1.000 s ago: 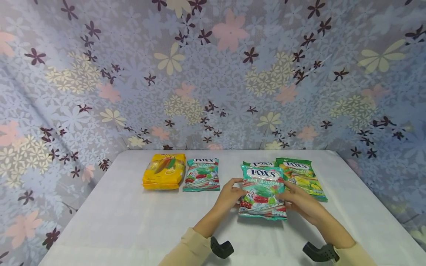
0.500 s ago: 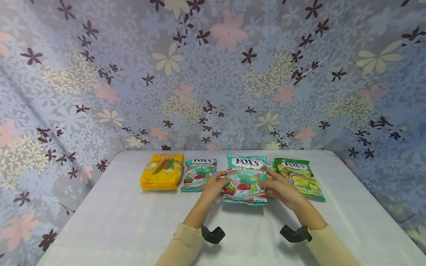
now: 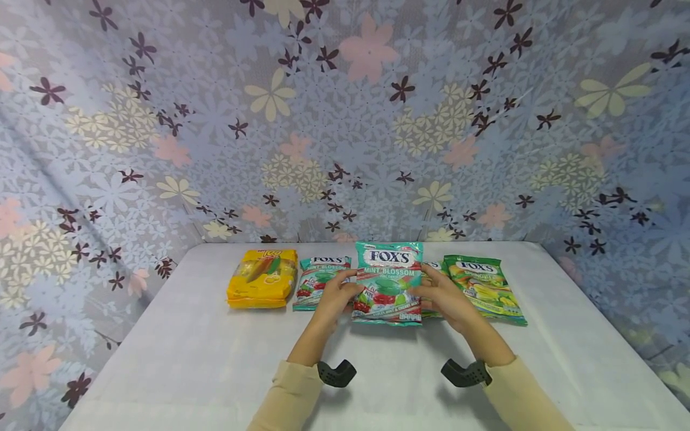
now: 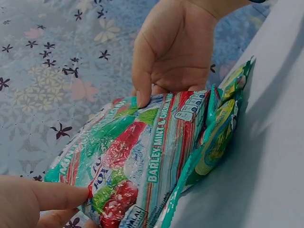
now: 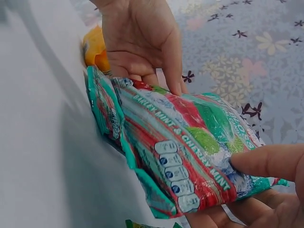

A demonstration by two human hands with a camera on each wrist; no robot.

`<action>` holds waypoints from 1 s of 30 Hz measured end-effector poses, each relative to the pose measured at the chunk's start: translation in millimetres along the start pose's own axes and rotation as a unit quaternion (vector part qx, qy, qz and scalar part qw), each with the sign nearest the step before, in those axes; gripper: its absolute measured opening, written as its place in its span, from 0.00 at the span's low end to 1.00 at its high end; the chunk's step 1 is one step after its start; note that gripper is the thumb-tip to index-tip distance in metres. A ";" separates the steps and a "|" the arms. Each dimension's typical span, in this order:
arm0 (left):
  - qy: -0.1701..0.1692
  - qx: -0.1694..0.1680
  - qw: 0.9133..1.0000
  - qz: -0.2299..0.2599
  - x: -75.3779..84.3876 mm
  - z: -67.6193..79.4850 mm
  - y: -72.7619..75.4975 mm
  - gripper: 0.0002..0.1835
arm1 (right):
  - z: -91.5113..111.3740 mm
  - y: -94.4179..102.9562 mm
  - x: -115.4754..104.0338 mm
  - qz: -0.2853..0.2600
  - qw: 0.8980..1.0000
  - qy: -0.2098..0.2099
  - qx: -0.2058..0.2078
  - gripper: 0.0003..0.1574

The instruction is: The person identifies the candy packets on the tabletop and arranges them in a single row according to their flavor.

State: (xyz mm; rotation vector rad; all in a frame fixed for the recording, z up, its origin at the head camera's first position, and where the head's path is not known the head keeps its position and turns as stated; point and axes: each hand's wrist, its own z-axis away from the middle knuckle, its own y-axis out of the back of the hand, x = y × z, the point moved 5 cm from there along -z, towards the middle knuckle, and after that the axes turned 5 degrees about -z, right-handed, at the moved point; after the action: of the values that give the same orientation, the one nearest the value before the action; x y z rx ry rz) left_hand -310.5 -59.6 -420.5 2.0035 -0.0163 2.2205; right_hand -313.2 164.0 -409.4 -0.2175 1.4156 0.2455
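Both hands hold a teal and red bag of Fox's Mint Blossom candy [image 3: 387,287] upright a little above the table, its front facing me. The left hand [image 3: 332,299] pinches its left edge, and the right hand [image 3: 446,299] pinches the right edge. Close up in the left wrist view, the thumb presses on the printed front of the candy bag [image 4: 142,142] while other fingers go behind. From the right wrist, the same candy bag [image 5: 190,147] shows its lower edge. Partly hidden behind it is a green-edged candy bag [image 3: 430,306].
A second Mint Blossom bag [image 3: 312,287] lies just left of the held one, partly covered by the left hand. Beyond it sits a yellow candy bag [image 3: 261,278]. A green Fox's bag [image 3: 487,290] lies at the right. Flowered cloth [image 3: 345,120] hangs behind the white table [image 3: 215,365].
Both hands have carried the Mint Blossom bag leftward and farther back, away from the green bag. The other bags have stayed in place.
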 end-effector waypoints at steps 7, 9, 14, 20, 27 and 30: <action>-0.011 0.003 1.000 -0.005 -2.3 -0.3 -0.9 0.25 | 3.9 -1.5 -3.8 0.016 1.000 0.010 0.007 0.56; -0.014 0.005 1.000 -0.004 -3.8 -0.4 -0.2 0.26 | 4.5 -3.4 -4.3 0.018 1.000 0.010 0.008 0.56; -0.009 0.002 1.000 0.005 -2.8 -0.6 -0.1 0.27 | 5.6 -5.6 -5.8 0.026 0.999 0.012 0.016 0.55; 0.000 0.006 1.000 -0.006 9.7 8.1 -0.4 0.26 | 4.2 -5.4 -3.3 0.030 0.999 0.008 0.026 0.54; -0.010 0.017 1.000 -0.016 -3.1 -2.9 -0.5 0.25 | 2.4 -3.5 0.1 0.031 0.999 0.002 0.039 0.54; -0.006 0.021 1.000 -0.019 -2.7 -3.3 -0.5 0.25 | 0.9 -3.0 1.1 0.033 0.999 0.006 0.043 0.54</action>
State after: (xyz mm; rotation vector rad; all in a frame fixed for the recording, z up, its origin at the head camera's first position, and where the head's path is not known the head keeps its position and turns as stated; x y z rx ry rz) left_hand -313.4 -59.1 -423.6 2.0210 0.0681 2.2036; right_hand -311.3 161.4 -410.3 -0.1019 1.4443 0.2380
